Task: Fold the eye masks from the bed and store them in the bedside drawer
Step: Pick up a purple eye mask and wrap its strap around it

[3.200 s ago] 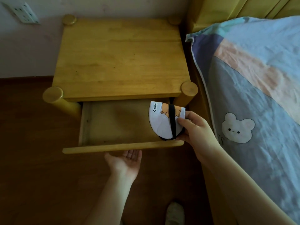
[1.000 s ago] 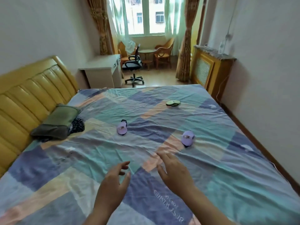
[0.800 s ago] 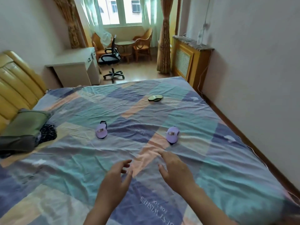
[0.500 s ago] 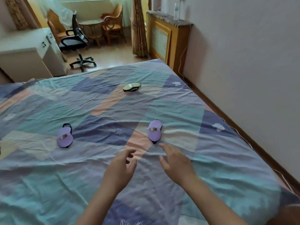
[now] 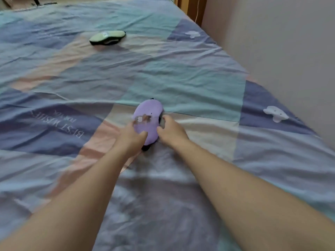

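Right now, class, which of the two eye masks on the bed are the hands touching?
The purple eye mask, with the left hand and right hand at its sides. The green eye mask lies untouched, farther up the bed.

Bed sheet (image 5: 181,84): pale print on a blue patch, upside down to camera, reads roughly "BEST WISHES"; smaller line beside it illegible. No other legible text.

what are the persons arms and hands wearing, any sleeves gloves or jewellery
Nothing shows on either: the left hand and right hand are bare, with no gloves, rings or watch visible. Both forearms are uncovered to the frame's edge, so no sleeves appear.
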